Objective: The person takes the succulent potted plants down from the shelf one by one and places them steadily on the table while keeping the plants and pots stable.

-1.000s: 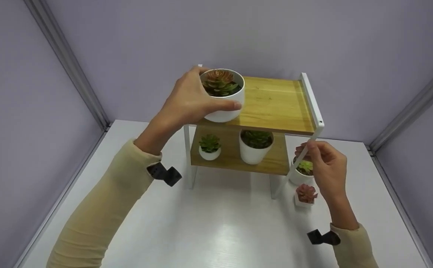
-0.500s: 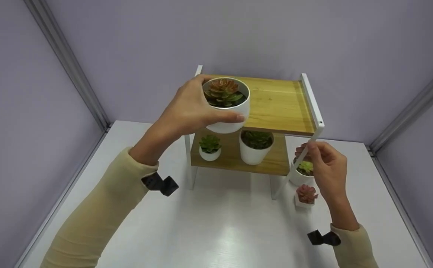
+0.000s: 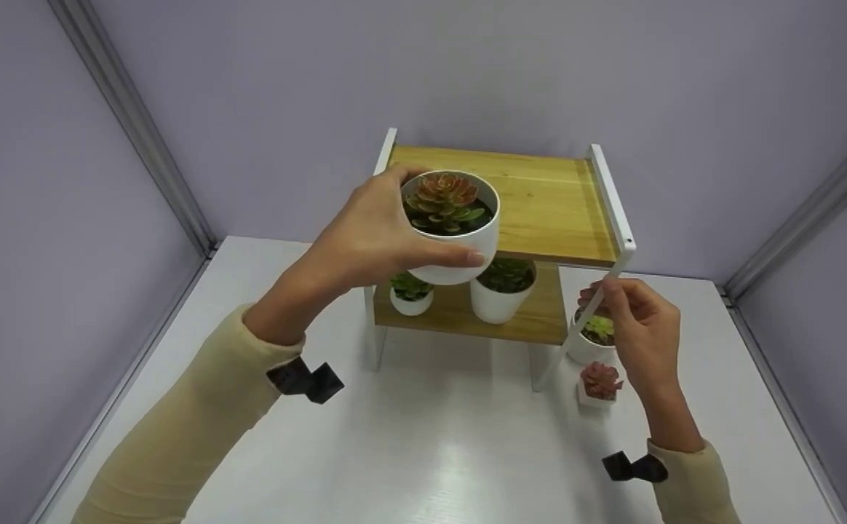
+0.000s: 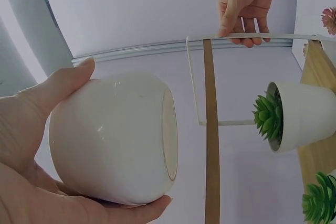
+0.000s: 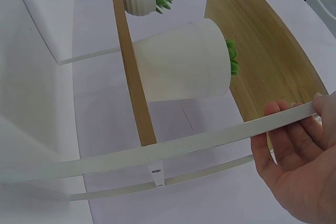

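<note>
My left hand (image 3: 372, 236) grips a round white pot (image 4: 113, 137) from its left side, thumb along the front. A reddish-green succulent (image 3: 447, 200) grows in that pot. Hand and pot are in the air in front of the top board of a two-tier wooden shelf (image 3: 540, 207). With thumb and fingers my right hand (image 3: 645, 327) pinches the white front leg (image 5: 210, 139) of the shelf, just under the top board. On the lower board stand a small potted succulent (image 3: 411, 302) and a larger white pot (image 3: 498, 302) with a green plant.
Right of the shelf, on the white table (image 3: 307, 451), stand a white pot with a light green succulent (image 3: 594, 346) and a small square pot with a red succulent (image 3: 599, 386). Pale lilac walls (image 3: 511, 73) enclose the back and sides.
The left hand has brought the pot toward me, down and slightly right, off the top board's left part. My right hand stays on the leg.
</note>
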Tool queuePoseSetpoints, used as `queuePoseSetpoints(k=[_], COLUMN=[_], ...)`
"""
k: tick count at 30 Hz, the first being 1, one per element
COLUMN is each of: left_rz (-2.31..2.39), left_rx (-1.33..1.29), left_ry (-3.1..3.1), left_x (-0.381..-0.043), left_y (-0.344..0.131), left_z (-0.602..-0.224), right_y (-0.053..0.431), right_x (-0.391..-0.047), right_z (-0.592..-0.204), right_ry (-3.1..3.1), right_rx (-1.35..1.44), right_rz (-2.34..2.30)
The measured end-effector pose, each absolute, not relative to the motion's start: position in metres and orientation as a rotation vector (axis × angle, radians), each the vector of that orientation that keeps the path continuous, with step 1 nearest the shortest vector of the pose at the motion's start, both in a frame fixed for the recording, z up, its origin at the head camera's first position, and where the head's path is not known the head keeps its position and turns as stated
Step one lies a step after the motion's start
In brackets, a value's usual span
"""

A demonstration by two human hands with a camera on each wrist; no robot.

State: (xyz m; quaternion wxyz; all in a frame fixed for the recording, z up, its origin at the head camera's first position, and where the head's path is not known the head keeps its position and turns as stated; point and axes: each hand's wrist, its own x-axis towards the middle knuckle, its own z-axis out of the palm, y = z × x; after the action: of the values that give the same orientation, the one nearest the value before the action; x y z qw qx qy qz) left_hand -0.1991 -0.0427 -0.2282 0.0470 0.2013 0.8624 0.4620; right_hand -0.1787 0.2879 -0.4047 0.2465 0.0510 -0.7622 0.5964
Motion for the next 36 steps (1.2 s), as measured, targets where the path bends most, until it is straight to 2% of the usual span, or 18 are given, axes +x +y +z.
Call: queuePoseSetpoints(k=[14,36], left_rz=[1.437,1.393], left_rx=[0.707,0.696], left_ry=[2.575,2.507], left_x=[-0.182,-0.163], left_y=[-0.046,-0.054], left_z=[-0.235,-0.254], right_y=[0.289,0.290], right_x=[-0.178,-0.178], right_z=[-0.404,-0.405], right_ry=[-2.068,-2.037], right_rx=[0.152,0.160], right_rz=[1.642,1.700])
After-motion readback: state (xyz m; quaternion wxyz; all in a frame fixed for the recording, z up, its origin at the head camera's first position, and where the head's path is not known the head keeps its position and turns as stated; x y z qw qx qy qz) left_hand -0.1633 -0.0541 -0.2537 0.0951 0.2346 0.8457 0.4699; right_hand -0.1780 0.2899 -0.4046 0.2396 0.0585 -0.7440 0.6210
